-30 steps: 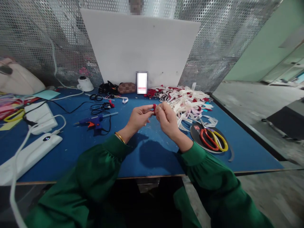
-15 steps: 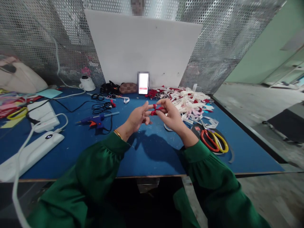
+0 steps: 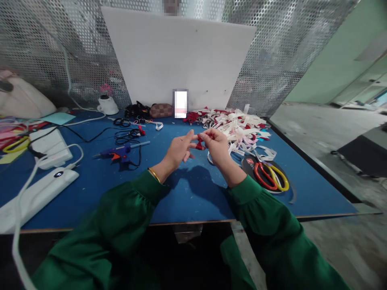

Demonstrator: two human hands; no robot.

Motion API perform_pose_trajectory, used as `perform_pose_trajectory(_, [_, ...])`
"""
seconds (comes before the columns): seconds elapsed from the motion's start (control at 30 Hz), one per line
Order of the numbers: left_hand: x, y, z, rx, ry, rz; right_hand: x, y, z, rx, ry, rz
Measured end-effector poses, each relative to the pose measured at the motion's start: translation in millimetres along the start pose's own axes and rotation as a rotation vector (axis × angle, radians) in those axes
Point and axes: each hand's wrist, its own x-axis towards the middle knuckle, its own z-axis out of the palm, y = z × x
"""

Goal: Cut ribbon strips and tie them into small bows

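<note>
Over the middle of the blue table, a strip of red ribbon is looped around the stretched fingertips of my left hand. The thumb of that hand points up, and its lower fingers are partly curled. My right hand pinches the ribbon between thumb and fingers, close against the left fingertips. The ribbon's far end is hidden behind the right fingers. Red-and-yellow-handled scissors lie to the right of my right wrist on a dark round disc. A blue glue gun rests left of my left hand.
A heap of white and red ribbon scraps lies at the back right. A lit phone leans on a white board. Left are a white power bank, cables, a white cup-like pot and a brown checked pouch.
My right fingers have curled in closer over the red ribbon, and the strand that stretched between the hands is now mostly covered. The camera view has shifted slightly.
</note>
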Motion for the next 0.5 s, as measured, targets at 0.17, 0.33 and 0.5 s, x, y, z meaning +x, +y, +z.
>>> perform_pose_trajectory(0.17, [-1.2, -5.2, 5.3, -0.013, 0.155, 0.051, -3.7, -6.9, 4.7, 0.1, -0.029, -0.019])
perform_pose_trajectory(0.33, [0.4, -7.8, 8.0, -0.092, 0.229, -0.049, -9.3, -13.5, 2.7, -0.038, -0.115, -0.181])
perform_pose_trajectory(0.5, [1.8, -7.9, 12.9, -0.193, 0.282, -0.092, -8.5, -4.8, 10.7, 0.082, 0.002, -0.043])
